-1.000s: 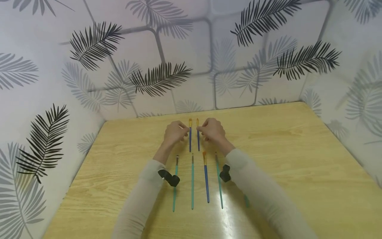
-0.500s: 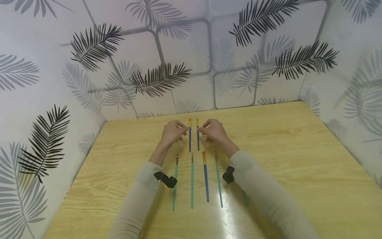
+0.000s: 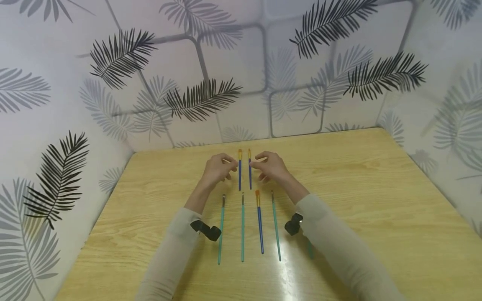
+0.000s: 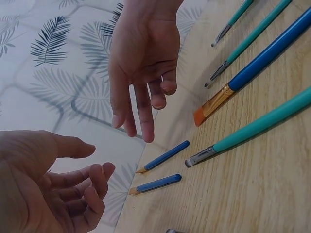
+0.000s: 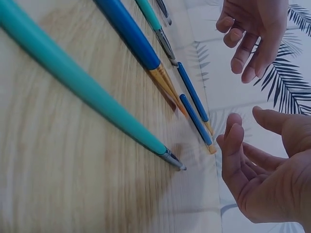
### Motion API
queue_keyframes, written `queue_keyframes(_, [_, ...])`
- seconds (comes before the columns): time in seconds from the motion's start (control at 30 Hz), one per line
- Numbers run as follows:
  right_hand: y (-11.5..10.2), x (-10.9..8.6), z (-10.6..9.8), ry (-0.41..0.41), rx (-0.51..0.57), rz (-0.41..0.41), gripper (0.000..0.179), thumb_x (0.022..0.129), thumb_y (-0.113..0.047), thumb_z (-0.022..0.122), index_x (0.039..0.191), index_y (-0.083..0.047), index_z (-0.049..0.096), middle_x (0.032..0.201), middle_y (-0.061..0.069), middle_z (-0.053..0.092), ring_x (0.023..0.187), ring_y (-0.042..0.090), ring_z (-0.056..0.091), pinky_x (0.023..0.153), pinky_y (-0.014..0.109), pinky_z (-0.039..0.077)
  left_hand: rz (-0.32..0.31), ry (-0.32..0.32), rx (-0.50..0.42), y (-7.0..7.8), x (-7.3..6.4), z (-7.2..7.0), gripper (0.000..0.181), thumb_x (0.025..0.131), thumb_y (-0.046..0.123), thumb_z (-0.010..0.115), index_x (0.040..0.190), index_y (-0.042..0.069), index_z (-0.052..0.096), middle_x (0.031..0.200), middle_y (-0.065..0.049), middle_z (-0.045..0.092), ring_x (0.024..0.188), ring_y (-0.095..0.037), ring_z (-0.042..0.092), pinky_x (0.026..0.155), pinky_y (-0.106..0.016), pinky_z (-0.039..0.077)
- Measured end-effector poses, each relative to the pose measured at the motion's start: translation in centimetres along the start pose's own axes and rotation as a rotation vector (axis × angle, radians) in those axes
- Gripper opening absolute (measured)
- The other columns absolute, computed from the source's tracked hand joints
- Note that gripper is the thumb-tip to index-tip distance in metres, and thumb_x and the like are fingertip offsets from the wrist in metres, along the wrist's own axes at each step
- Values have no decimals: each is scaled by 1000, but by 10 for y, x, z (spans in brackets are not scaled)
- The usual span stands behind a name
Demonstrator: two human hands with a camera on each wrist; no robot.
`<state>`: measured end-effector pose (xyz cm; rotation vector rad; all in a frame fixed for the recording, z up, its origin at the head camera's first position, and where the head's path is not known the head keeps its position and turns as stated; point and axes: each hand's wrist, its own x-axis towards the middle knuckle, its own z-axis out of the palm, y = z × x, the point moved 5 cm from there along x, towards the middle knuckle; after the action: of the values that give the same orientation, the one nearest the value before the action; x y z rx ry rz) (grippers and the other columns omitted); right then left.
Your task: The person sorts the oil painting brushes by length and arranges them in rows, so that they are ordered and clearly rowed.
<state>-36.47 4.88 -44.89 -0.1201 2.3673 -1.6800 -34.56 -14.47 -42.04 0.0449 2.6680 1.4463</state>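
1. Two blue brushes are our focus: the L blue brush and R blue brush lie side by side, just apart, at the far end of the table.
2. Step in hand, we'd judge: laying this pair straight, prob. nearly done. Next move calls for drawing both hands off w/o knocking a handle (they'd roll easily, we suspect).
3. Long axes run away from us, approx. parallel; gold bristle ends point at the wall, handle ends back toward us.
4. L hand and R hand flank the pair, 1 per side. Fingers loosely bent, nothing gripped; wrist views show both clear of the brushes.
5. Nearer us, a row w/ three turquoise brushes plus a longer blue brush, bristles also wallward; another turquoise piece is mostly hidden by the R sleeve.
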Motion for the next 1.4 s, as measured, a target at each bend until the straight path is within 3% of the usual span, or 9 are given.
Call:
queue_keyframes(0.27, [-5, -9, 0, -38, 65, -7, 56, 101, -25, 70, 146, 3, 51, 133, 26, 65, 63, 18, 67, 60, 33, 60, 3, -17, -51, 2, -9, -3, 29, 104, 28, 64, 123, 6, 68, 115, -22, 73, 90, -47, 70, 82, -59, 55])
queue_keyframes(0.47, [-4, -15, -1, -62, 96, -11, 58, 102, -28, 67, 148, 2, 49, 134, 25, 64, 66, 17, 67, 60, 29, 58, 10, -28, -60, 3, -16, -6, 29, 104, 28, 65, 122, 6, 67, 115, -22, 73, 82, -42, 69, 77, -55, 54])
queue_keyframes(0.63, [-4, -19, -3, -65, 102, -24, 57, 103, -29, 67, 149, 1, 49, 137, 25, 63, 66, 18, 68, 58, 28, 57, 9, -32, -68, 2, -22, -9, 29, 104, 28, 65, 124, 7, 67, 116, -22, 73, 84, -43, 69, 75, -51, 54])
queue_keyframes(1.13, [-9, -32, -3, -81, 94, -35, 55, 102, -30, 67, 147, -3, 52, 134, 21, 65, 66, 17, 69, 68, 40, 61, 31, -44, -109, 1, -37, -15, 36, 103, 29, 66, 130, 6, 65, 117, -24, 72, 90, -50, 67, 72, -47, 54])
queue_keyframes(1.4, [-6, -42, -5, -131, 71, -28, 62, 101, -34, 69, 149, -1, 47, 134, 23, 65, 73, 26, 72, 70, 42, 60, 36, -58, -123, 0, -43, -15, 38, 102, 30, 66, 132, 6, 65, 118, -23, 72, 88, -48, 68, 69, -43, 53])
